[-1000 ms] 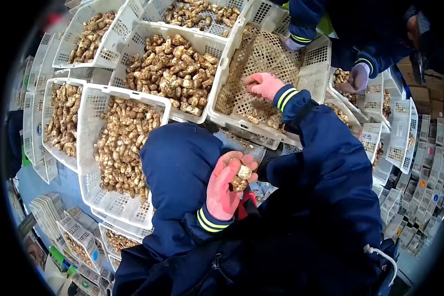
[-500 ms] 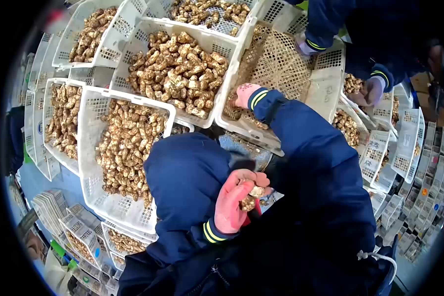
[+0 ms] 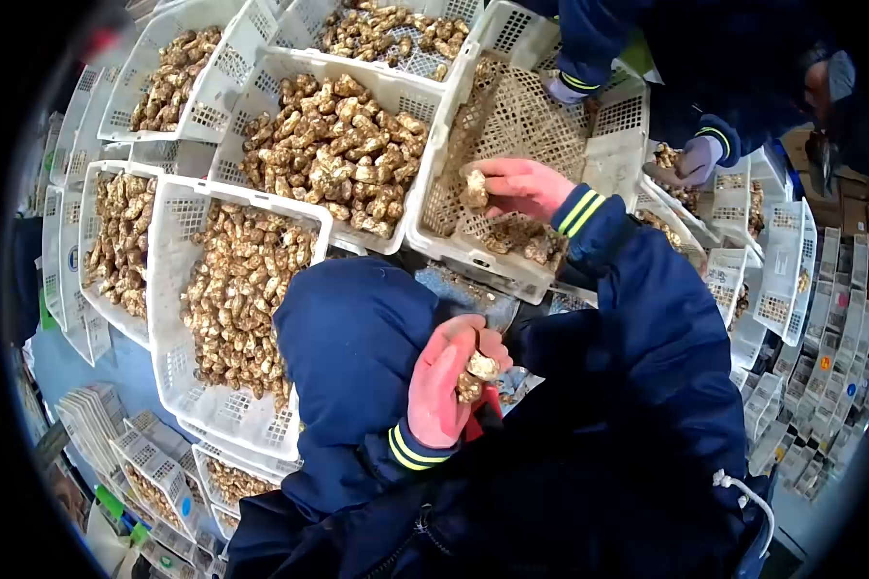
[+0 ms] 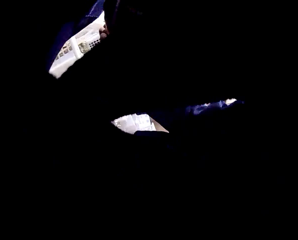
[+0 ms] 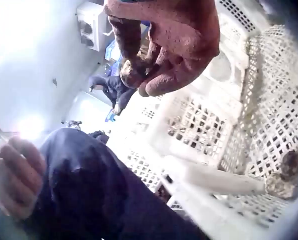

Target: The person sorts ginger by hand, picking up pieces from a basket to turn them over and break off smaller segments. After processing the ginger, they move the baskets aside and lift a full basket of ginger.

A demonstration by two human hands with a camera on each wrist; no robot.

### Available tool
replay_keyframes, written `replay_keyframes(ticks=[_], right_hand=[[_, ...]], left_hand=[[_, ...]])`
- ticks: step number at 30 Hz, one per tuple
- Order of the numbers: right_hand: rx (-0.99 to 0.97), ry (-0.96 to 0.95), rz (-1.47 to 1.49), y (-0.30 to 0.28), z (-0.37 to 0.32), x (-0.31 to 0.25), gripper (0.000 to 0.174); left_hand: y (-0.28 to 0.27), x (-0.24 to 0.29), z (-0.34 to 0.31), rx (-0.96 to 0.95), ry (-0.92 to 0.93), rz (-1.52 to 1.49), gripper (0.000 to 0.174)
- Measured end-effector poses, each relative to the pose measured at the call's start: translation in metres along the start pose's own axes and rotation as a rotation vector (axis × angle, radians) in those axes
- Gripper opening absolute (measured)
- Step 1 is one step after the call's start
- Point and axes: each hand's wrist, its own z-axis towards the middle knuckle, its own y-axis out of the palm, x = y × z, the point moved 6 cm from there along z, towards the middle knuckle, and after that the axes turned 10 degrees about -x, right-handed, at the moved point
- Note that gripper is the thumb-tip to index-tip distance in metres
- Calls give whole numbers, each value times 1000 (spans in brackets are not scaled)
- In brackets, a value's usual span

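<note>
Pink gloves are worn on both hands. Coloured stickers (image 3: 826,364) on the small stacked trays at the right edge are too small to be read. The left wrist view is almost wholly black; only slivers of white crate and blue sleeve are seen. In the right wrist view the near crate wall is blurred. The left hand (image 3: 442,381) is held close to the body, its fingers curled round two mushrooms (image 3: 473,376). The right hand (image 3: 521,185) is raised over the nearly empty crate (image 3: 521,106), and a single mushroom (image 3: 474,188) is pinched between thumb and fingertips. Filled crates (image 3: 241,193) of mushrooms are ranged to the left. Another person's gloved hand (image 3: 697,156) is partly cut off at the top right.
</note>
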Motion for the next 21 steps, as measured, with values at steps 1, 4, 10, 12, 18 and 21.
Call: replay_keyframes(ticks=[1,4,10,12,18,21], right_hand=[[-4,4,-59,11,-10,-7,43],[33,39,-820,60,-40,-34,43],[-49,104,-892,115,-69,-45,44],[109,20,-843,78,-58,-56,41],[74,634,-1493,-57,-7,42,47],[-167,542,-1885,-67,12,97,35]], left_hand=[[0,1,1,5,12,16,41],[0,1,-1,-17,60,84,54],[2,1,-1,1,18,168,45],[5,1,-1,-6,5,171,42],[14,0,1,-160,-69,-42,43],[25,2,-1,-241,-150,2,58]])
